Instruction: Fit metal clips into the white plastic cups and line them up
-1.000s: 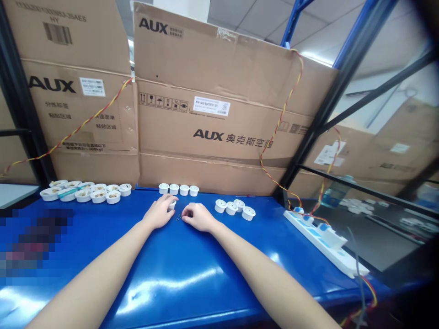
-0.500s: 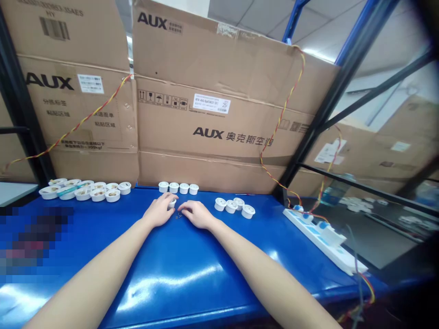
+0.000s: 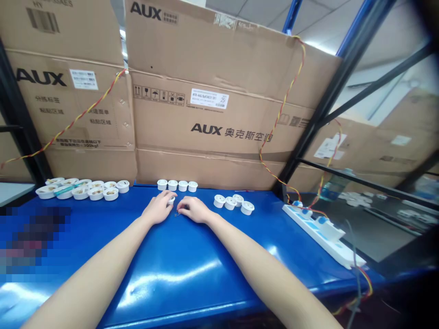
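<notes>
Near the middle of the blue table [image 3: 164, 260], my left hand [image 3: 158, 208] is closed around a small round white piece [image 3: 171, 200]. Just to its right my right hand [image 3: 192, 210] has its fingers bent together in a pinch; what they hold, if anything, is too small to make out. A few tiny metal parts [image 3: 177, 214] lie on the table between the hands. Behind the hands stands a row of several small white round pieces [image 3: 172, 185]. Several more white round pieces [image 3: 230, 203] sit to the right of my right hand.
Several open white cups with small parts [image 3: 97, 193] stand at the back left, a teal tool [image 3: 65, 190] across them. Cardboard [image 3: 212, 114] walls the back edge. A white power strip [image 3: 318, 235] with plugs lies at the right, beside a black metal frame [image 3: 308, 123].
The view has shifted slightly. My right fingers have drawn closer together over the tiny parts. My left hand keeps its hold on the white piece.
</notes>
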Tool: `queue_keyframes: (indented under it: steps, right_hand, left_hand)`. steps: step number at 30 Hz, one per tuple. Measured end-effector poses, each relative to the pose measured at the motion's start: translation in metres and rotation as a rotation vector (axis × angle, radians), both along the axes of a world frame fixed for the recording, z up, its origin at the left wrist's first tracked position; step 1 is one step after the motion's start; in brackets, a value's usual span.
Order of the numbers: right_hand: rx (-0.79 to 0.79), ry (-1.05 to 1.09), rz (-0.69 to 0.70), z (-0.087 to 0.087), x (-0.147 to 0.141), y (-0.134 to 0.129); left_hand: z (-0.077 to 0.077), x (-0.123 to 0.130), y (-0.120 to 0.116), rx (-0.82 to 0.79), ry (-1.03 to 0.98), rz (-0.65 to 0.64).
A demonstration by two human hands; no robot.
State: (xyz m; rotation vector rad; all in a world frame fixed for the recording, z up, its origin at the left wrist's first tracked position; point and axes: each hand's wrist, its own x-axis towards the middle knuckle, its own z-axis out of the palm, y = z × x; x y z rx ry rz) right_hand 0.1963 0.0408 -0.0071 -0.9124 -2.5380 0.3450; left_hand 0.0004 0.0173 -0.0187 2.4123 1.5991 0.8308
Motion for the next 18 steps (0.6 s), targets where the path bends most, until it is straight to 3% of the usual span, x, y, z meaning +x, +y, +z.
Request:
queue_keyframes:
  steps: [3,7,12,18]
  right_hand:
    - [0.012,-0.033,-0.027,-0.001,-0.001,-0.001]
    - [-0.01,0.063,-0.071,-0.003,0.0,0.0]
    - [-0.233,0.303,-0.08,0.003,0.006,-0.002]
    - [-0.463,0.444,-0.024,0.01,0.01,-0.008]
  left_hand:
    - [0.001,0.0,-0.001,0.029,0.0,0.005]
    - [0.012,0.004,-0.008,0.221,-0.029,0.038]
    - [0.027,0.018,-0.02,0.332,0.097,-0.126]
    - [0.028,0.024,-0.023,0.492,0.125,-0.089]
